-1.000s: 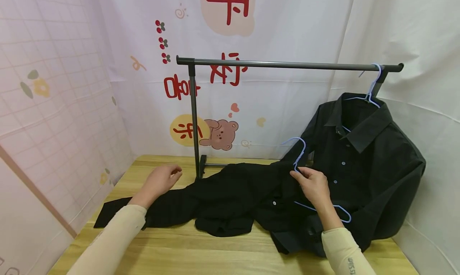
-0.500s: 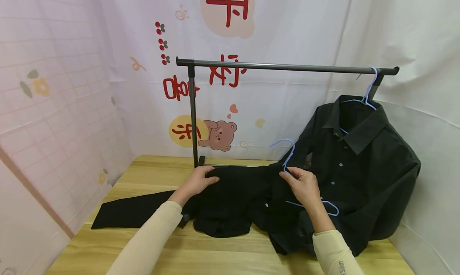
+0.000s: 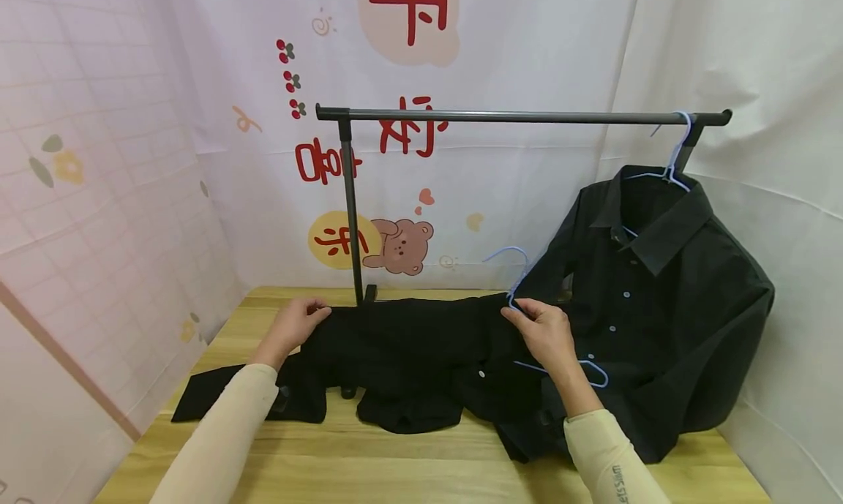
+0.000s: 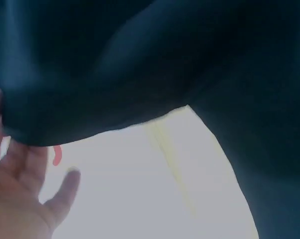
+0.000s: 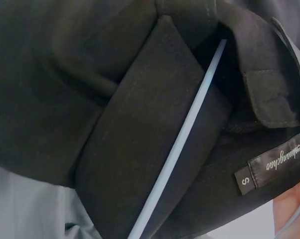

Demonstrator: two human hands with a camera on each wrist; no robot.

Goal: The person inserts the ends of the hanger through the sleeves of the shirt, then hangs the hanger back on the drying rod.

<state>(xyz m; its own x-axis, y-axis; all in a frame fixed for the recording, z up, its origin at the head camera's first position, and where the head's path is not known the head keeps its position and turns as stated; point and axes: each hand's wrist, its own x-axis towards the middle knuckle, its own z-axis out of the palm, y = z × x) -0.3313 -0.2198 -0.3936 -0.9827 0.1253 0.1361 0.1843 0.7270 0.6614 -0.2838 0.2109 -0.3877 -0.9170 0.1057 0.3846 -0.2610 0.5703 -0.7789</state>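
A black shirt [image 3: 408,343] lies across the table with its sleeves spread to the left. My left hand [image 3: 294,328] pinches its upper left edge; in the left wrist view the fingers lie behind the dark cloth. My right hand [image 3: 546,332] holds a light blue wire hanger [image 3: 525,262] just below its hook, at the shirt's collar end. One arm of that hanger shows on top of the black cloth. In the right wrist view a bar of the hanger [image 5: 179,139] crosses the collar area, beside a sewn label [image 5: 282,162] marked S.
A dark metal rack [image 3: 514,116] stands behind the shirt. From its right end hangs a second black shirt [image 3: 648,321] on another blue hanger [image 3: 677,149], its lower part reaching the wooden table [image 3: 395,475]. Printed white curtains [image 3: 540,50] enclose the back and sides.
My left hand reached right onto the shirt, then drew back left, stretching the cloth's upper edge out flat. My right hand shifted slightly left with the hanger.
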